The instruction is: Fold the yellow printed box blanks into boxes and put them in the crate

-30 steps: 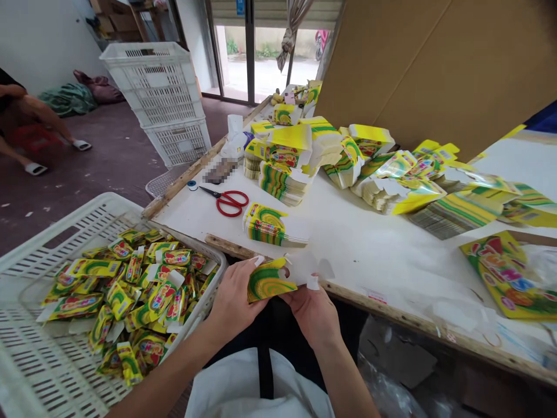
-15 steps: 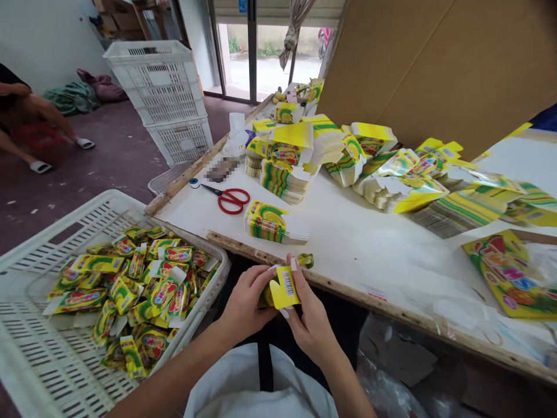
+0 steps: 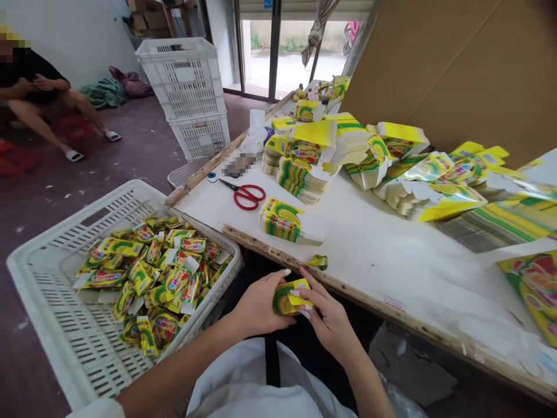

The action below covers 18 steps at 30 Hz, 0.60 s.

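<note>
My left hand (image 3: 257, 303) and my right hand (image 3: 328, 313) are both closed around a small yellow-and-green printed carton (image 3: 289, 295), held just below the front edge of the white table (image 3: 365, 244). My fingers press its flaps. A short stack of flat cartons (image 3: 285, 220) lies on the table right above my hands. A small green-yellow scrap (image 3: 319, 261) sits at the table edge. To my left a white plastic crate (image 3: 56, 273) holds several folded cartons (image 3: 161, 273).
Red-handled scissors (image 3: 246, 195) and a tape roll (image 3: 212, 177) lie near the table's left edge. Larger piles of flat cartons (image 3: 348, 151) cover the far side. Stacked white crates (image 3: 191, 93) stand on the floor. A person (image 3: 39, 104) sits at the far left. Brown cardboard (image 3: 456, 69) leans behind.
The flat carton in my hands has been folded into a compact box, its barcode flap turned in. My hands dropped slightly below the table edge. The view shifted left.
</note>
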Each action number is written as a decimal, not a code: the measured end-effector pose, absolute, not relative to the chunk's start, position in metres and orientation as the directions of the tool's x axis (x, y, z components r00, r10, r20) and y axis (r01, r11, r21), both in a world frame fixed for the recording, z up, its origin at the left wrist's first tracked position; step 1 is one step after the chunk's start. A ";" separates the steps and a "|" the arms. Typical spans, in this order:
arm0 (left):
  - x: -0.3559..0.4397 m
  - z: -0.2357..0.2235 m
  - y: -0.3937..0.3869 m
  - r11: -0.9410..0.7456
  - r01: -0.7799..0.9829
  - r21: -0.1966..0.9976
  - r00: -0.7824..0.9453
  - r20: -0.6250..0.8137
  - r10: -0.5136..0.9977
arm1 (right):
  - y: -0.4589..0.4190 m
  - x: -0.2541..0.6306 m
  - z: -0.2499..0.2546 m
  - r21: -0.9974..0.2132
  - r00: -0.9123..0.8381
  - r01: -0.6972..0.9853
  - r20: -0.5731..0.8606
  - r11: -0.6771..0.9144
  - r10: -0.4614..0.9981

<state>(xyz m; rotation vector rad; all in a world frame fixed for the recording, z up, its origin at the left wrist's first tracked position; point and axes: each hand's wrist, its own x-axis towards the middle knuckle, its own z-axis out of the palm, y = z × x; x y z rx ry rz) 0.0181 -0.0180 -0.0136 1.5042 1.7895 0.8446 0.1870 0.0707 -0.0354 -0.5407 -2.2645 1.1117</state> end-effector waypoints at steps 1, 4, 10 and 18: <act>0.018 -0.013 -0.018 0.155 0.554 0.818 -0.145 -0.088 0.985 | 0.072 0.187 -0.034 -0.809 -0.771 0.108 0.299 0.578 0.562; 0.018 -0.010 -0.018 0.179 0.504 0.845 -0.145 -0.121 0.982 | 0.076 0.191 -0.030 -0.788 -0.791 0.107 0.302 0.607 0.531; 0.024 -0.003 -0.016 0.169 0.541 0.824 -0.132 -0.116 0.984 | 0.078 0.201 -0.034 -0.740 -0.805 0.154 0.290 0.655 0.518; 0.014 -0.002 -0.019 0.220 0.492 0.842 -0.122 -0.183 0.975 | 0.077 0.199 -0.023 -0.781 -0.832 0.108 0.269 0.616 0.486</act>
